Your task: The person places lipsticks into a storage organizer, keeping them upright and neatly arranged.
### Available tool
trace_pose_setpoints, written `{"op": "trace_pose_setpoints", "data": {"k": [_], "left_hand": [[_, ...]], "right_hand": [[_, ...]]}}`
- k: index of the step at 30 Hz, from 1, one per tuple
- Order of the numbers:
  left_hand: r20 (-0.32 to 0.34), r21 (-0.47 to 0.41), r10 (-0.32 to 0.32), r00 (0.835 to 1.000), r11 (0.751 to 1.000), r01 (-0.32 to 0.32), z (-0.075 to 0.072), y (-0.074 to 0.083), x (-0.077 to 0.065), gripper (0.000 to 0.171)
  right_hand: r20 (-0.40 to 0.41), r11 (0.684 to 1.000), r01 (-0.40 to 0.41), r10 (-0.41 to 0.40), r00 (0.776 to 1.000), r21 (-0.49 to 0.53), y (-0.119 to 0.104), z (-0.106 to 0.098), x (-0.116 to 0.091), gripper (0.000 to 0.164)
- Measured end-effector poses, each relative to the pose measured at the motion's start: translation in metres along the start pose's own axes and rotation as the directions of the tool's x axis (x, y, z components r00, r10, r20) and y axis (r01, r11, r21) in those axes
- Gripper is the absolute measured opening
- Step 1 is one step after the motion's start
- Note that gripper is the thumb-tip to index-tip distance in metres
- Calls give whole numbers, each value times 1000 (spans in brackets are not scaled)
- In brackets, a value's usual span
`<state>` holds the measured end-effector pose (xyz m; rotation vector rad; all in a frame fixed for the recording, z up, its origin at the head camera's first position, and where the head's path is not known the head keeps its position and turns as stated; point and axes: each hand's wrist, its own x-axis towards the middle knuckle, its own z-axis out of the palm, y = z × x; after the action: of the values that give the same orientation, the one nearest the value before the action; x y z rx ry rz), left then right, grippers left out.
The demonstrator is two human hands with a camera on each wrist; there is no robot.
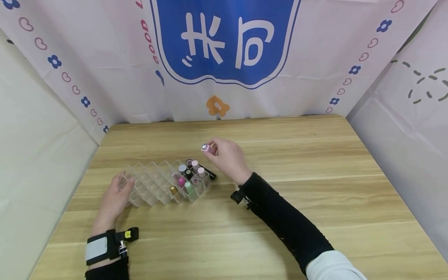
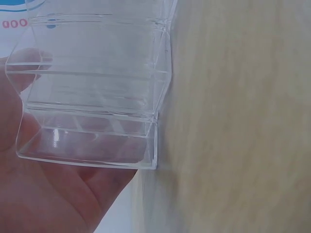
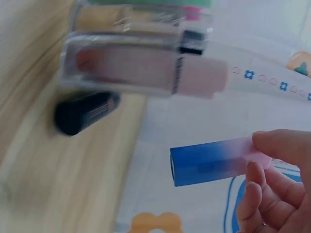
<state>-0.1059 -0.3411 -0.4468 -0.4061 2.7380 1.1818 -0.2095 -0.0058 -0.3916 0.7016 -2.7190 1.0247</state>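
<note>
A clear plastic lipstick organizer [image 1: 150, 190] with diamond-shaped slots stands on the table. My left hand [image 1: 113, 196] grips its left end, thumb at the near side and fingers behind, seen through the clear wall [image 2: 92, 92] in the left wrist view. Just beyond the organizer's right end, my right hand [image 1: 229, 157] is raised. Between thumb and fingertips it pinches a lipstick tube [image 3: 209, 162] that fades from blue to pink. Several lip tubes fill the right-hand slots, among them a mint-green one [image 1: 189, 188], a magenta one [image 1: 181, 181] and one with a gold cap [image 1: 174, 190].
A black tube [image 1: 212, 175] lies on the wooden table [image 1: 315, 202] behind the organizer's right end. A printed cloth [image 1: 115, 77] hangs along the table's back edge, and pale sheets [image 1: 38, 128] flank both sides.
</note>
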Motion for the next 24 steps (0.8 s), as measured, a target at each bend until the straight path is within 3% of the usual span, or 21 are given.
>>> {"op": "trace_pose_setpoints", "data": {"k": [15, 24], "left_hand": [[0, -2, -24, 1000, 1000, 24, 0, 4, 0, 77], [2, -23, -7, 1000, 1000, 7, 0, 2, 0, 78]], "right_hand": [[-44, 988, 52, -46, 998, 142, -29, -3, -4, 25], [25, 939, 7, -16, 1000, 345, -45, 8, -8, 26]]}}
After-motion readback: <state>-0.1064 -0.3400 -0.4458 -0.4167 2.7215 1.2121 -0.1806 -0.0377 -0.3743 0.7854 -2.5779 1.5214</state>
